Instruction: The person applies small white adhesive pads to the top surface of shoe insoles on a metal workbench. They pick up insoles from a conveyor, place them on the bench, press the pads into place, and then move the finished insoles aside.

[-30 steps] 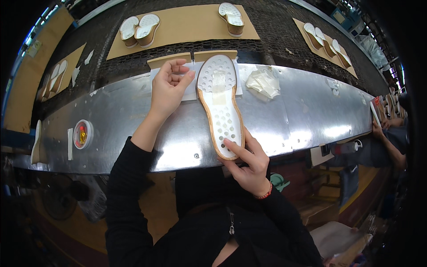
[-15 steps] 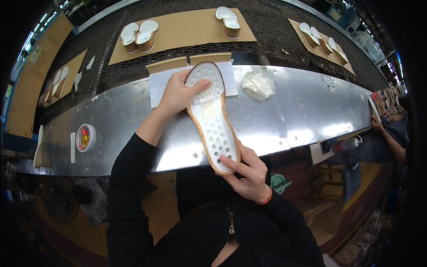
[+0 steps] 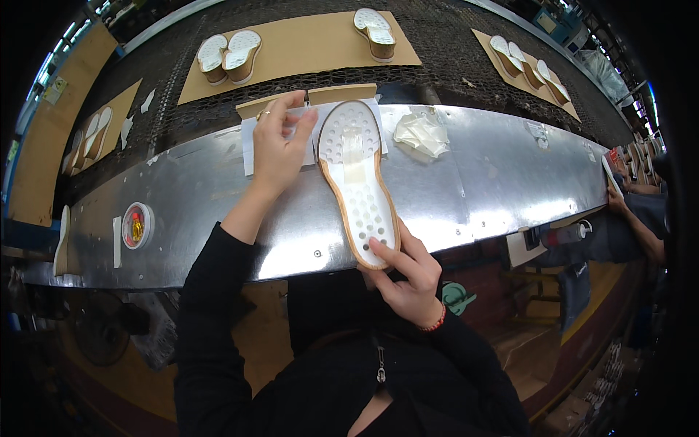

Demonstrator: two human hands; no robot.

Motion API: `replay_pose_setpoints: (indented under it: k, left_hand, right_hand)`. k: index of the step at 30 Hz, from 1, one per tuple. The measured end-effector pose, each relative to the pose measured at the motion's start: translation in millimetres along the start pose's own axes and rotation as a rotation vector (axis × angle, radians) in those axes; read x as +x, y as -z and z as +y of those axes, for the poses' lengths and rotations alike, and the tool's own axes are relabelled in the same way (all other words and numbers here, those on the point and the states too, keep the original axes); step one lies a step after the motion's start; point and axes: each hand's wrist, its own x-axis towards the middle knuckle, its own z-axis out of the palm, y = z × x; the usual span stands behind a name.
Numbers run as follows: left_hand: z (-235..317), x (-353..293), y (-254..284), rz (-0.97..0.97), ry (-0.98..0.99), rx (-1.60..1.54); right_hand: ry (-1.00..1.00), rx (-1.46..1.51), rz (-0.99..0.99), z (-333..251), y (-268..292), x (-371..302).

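Note:
A shoe sole point(image 3: 370, 191), white and full of round holes on its face with a cork-brown edge, slants over the metal bench. Its narrower end is held by my right hand point(image 3: 409, 280), the thumb pressing on the face and the fingers underneath. A pale, see-through strip point(image 3: 354, 153) lies along the middle of the sole. Left of the sole's wide end, my left hand point(image 3: 279, 149) is raised and apart from it, fingers loosely bent and spread, nothing visible in them. Behind the hand and sole are white sheets point(image 3: 249, 151) with a brown upright flap.
A pile of pale strips point(image 3: 422, 136) lies right of the sole on the metal bench point(image 3: 502, 175). A round tub point(image 3: 138, 226) stands at the left. Beyond, brown boards point(image 3: 306, 51) carry more soles on a dark mesh belt point(image 3: 444, 51). Another person's arm point(image 3: 641, 222) shows at far right.
My left hand has let go of the sole's wide end and lifted up and left. The sole, still in my right hand, has shifted slightly right and away from me.

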Motion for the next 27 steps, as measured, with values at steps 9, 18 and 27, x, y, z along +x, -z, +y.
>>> replay_pose_setpoints:
  k: [9, 18, 27]
  left_hand:
    - [-18, 2, 8, -0.015, 0.132, -0.141]
    - [-12, 8, 20, 0.042, 0.124, -0.133]
    - [-22, 30, 55, 0.279, 0.117, -0.206]
  right_hand:
    - [0.012, 0.012, 0.018, 10, -7, 16]
    - [-0.202, 0.028, -0.116, -2, 5, 21]
    - [0.12, 0.031, 0.015, -3, 44, 81]
